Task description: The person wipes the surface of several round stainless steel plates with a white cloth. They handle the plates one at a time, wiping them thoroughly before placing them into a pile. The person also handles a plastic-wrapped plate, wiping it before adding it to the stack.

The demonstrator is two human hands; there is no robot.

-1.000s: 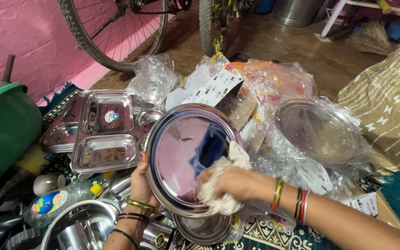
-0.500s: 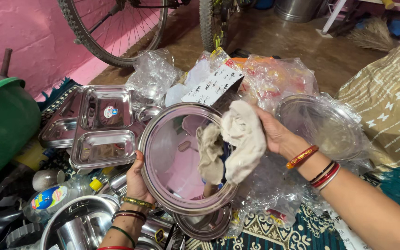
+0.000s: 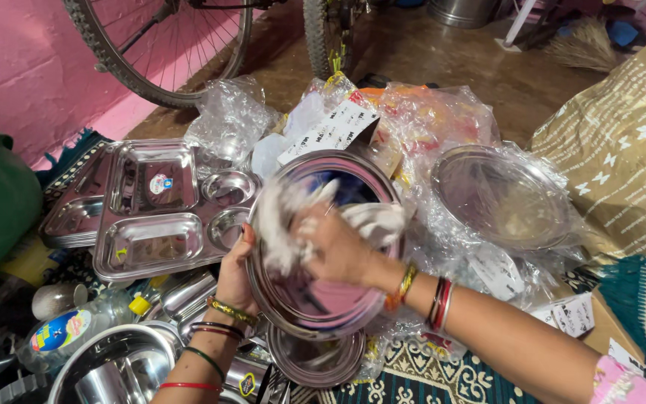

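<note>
Since half a second ago the right hand (image 3: 338, 251) has dropped from above the round steel plate (image 3: 315, 299) onto its face, and the white cloth (image 3: 282, 221) that hung loose beside the plate is now bunched under the fingers and smeared by motion blur. That hand is closed around the cloth, pressing it to the upper middle of the plate; how tightly the fingers curl is hard to say through the blur. At the plate's left rim the left hand (image 3: 235, 278) clasps the edge, thumb on the front face and fingers behind, tilting the plate up toward the camera. The plate is polished metal with a raised lip, mirror bright, picking up pink and blue reflections. Directly below it lies a smaller round steel dish (image 3: 315, 359), flat on a patterned mat. Left of the plate sits a stack of rectangular compartment trays (image 3: 155, 224), shiny steel with square and round wells. Right of the plate a second round plate in clear plastic wrap (image 3: 499, 198) rests on crinkled wrapping. Beyond the plate, at the top, a bicycle wheel (image 3: 155, 52) stands against a pink wall. Lower left of the plate lies a clear plastic bottle with a yellow cap (image 3: 76, 329)
</note>
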